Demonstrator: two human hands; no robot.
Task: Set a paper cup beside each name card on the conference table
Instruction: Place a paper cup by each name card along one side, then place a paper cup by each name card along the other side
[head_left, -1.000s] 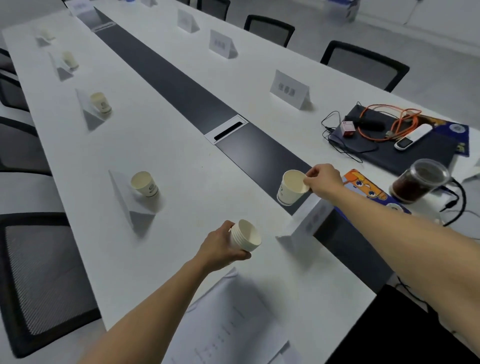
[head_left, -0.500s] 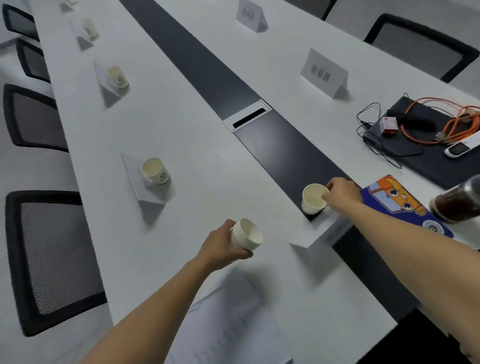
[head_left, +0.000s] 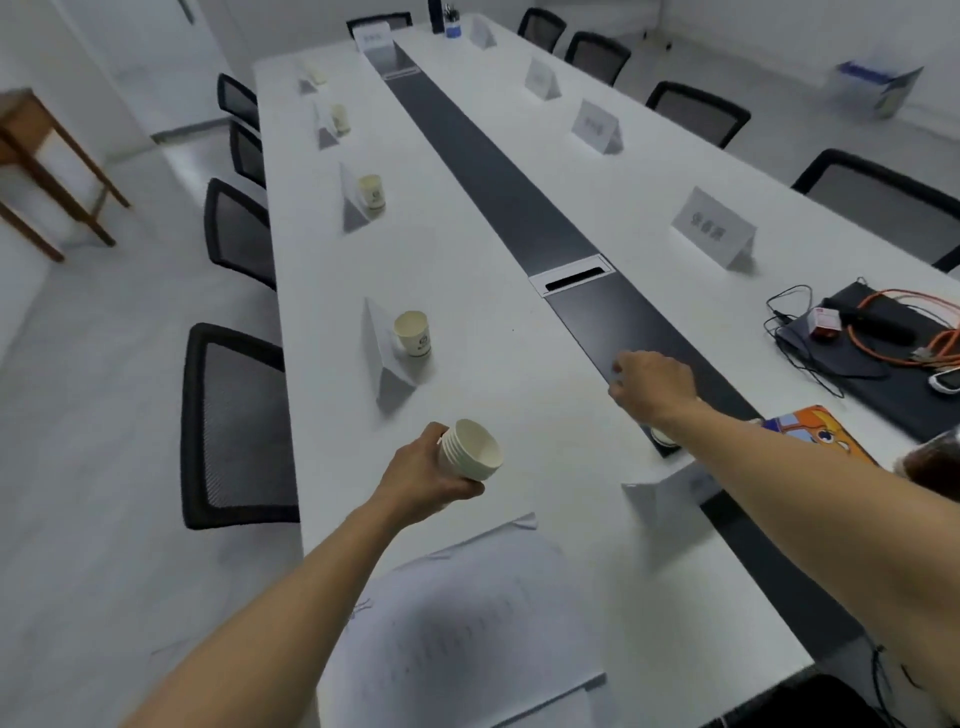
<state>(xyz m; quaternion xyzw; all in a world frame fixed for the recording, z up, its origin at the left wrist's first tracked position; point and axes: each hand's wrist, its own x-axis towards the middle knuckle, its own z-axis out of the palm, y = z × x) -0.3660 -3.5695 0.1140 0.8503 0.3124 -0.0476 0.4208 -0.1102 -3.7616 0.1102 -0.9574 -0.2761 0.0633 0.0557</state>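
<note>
Bare tabletop (head_left: 483, 270) lies open between left-row name cards (head_left: 382, 358) and dark centre strip (head_left: 498, 192).

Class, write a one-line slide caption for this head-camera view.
Left hand holds a stack of paper cups while the empty right hand reaches over the conference table.

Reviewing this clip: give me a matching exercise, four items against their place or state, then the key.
Items:
1. stack of cups
2. right hand
3. orange cable
4. printed sheets

Places or states:
A. empty, above the dark centre strip
B. flat at the near table edge
C. gripped in the left hand
D. coiled on the dark pad, far right

Pairs: 1-C, 2-A, 3-D, 4-B
</note>
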